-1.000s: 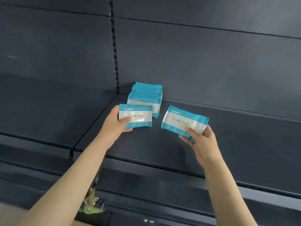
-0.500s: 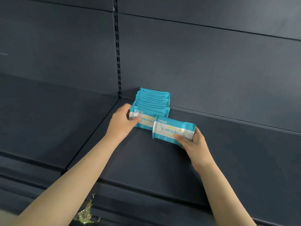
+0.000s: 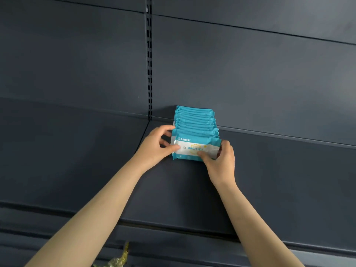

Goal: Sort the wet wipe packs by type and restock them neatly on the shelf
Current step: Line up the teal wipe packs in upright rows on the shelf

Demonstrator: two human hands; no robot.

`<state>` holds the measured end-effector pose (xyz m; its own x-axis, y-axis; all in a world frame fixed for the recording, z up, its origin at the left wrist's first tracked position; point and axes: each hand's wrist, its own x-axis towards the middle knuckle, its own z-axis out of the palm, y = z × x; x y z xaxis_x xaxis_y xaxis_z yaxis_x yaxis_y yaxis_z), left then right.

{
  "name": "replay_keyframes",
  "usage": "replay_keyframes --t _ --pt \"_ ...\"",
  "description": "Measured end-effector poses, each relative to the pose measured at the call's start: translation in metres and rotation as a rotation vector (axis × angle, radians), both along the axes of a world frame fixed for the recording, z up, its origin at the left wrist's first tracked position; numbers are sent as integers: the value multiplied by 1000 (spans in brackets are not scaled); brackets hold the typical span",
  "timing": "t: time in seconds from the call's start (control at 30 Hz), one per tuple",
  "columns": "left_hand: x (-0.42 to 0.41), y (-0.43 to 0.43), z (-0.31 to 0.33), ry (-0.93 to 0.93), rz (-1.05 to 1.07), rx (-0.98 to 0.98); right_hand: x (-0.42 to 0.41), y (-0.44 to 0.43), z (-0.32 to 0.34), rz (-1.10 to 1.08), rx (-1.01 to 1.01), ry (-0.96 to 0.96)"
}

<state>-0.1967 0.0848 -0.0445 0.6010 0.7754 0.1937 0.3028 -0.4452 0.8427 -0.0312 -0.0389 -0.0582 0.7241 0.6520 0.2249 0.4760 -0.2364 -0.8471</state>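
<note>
A row of several teal-and-white wet wipe packs (image 3: 195, 120) stands upright on the dark shelf (image 3: 183, 189), running back to the rear panel. The front pack (image 3: 194, 146) stands against the row, its white label facing me. My left hand (image 3: 157, 146) grips the pack's left end, thumb on the face and fingers curled behind it. My right hand (image 3: 221, 158) holds its right end, thumb on the lower front face and fingers round the side.
A slotted upright (image 3: 149, 60) splits the dark back panel just left of the row. The neighbouring shelf (image 3: 67, 155) lies to the left. Crumpled yellowish wrapping (image 3: 119, 260) shows below the shelf's front edge.
Both hands moved in toward the row. The left hand's pack now stands in the row, and the right hand's pack has been set in front of it, held by both hands.
</note>
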Motion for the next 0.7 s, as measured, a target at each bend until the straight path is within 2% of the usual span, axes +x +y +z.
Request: replay_keyframes --t 0.17,0.53,0.7 --pt "5 -4 -7 -41 6 68 -1 -7 -2 -21 2 28" --pt "7 -2 -12 -70 -9 87 -5 -10 3 -79 -37 40" --pt "-1 -8 2 -129 34 13 -8 -22 12 -103 63 177"
